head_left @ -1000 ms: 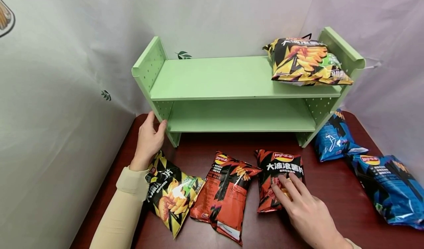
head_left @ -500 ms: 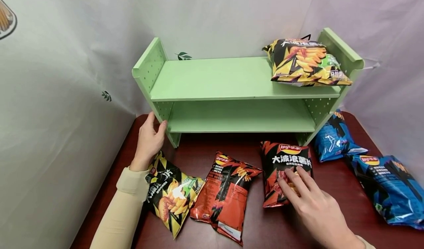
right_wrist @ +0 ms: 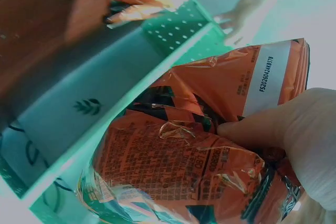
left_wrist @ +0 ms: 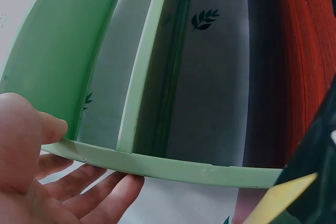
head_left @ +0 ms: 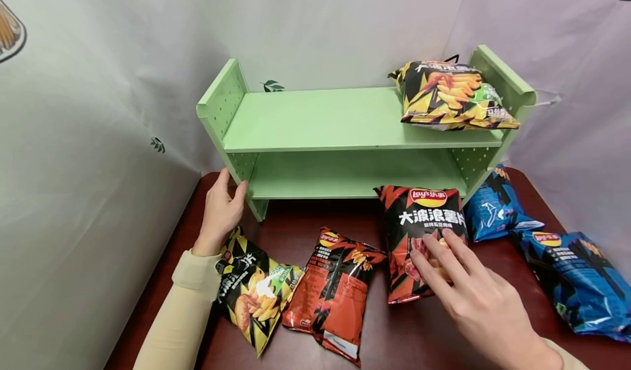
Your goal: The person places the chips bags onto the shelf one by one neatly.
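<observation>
Red foil creases where the right hand (head_left: 485, 301) pinches a chip bag (head_left: 401, 249), thumb on its back and fingers on its front, right of centre in the head view. A slack pinch could let the slick packet slip; too hard a one could crush the contents. Its top corner overlaps the lower board (head_left: 315, 181) of the green shelf (head_left: 315, 118) and might snag there if pushed forward low. Left of centre, the left hand (head_left: 222, 211) grips the shelf's side. At upper right, a yellow-black bag (head_left: 446, 93) lies near the upper front edge; a jolt could slide it off.
</observation>
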{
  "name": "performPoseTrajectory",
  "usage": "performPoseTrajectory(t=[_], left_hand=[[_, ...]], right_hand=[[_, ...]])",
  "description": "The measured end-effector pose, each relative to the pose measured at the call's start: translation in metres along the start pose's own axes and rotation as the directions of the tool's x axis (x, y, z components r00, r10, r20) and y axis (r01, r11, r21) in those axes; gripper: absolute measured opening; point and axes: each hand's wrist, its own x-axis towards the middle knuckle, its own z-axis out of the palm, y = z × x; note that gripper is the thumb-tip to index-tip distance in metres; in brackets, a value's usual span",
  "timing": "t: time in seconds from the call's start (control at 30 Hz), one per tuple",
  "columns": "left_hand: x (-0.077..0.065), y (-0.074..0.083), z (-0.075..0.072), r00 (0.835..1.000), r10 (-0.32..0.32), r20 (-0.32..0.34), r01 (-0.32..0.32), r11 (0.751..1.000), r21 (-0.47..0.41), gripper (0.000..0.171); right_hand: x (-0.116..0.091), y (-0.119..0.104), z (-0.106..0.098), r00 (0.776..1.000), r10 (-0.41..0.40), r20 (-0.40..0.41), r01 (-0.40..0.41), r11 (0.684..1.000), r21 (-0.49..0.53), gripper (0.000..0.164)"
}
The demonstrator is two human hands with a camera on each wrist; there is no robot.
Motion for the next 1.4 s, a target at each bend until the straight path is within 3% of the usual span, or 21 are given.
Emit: performPoseTrajectory(t=[0.5,0.87,1.13,1.4], left_hand=[[0.001,-0.001,-0.001,1.0,0.014,-0.005,-0.014,1.0,0.007,0.043],[0.001,-0.001,0.0,1.0,0.01,-0.005,-0.01,1.0,0.004,0.043],[0.0,-0.001,-0.001,1.0,0.008,0.002,-0.008,1.0,0.004,0.045],[0.001,-0.002,0.0,1.0,0.01,-0.009,-0.01,1.0,0.002,0.041]], right_hand=[[0.04,-0.011,-0.021,0.984,-0.08,-0.161,0.083,0.996,0.015,0.038],[0.056,-0.013,-0.03,0.972,-0.12,-0.202,0.125,0.992,0.015,0.036],[0.076,-0.016,-0.026,0.936,-0.158,-0.314,0.172,0.985,0.017,0.032],[0.097,-0.016,-0.022,0.909,-0.204,-0.364,0.223,0.975,0.009,0.029]])
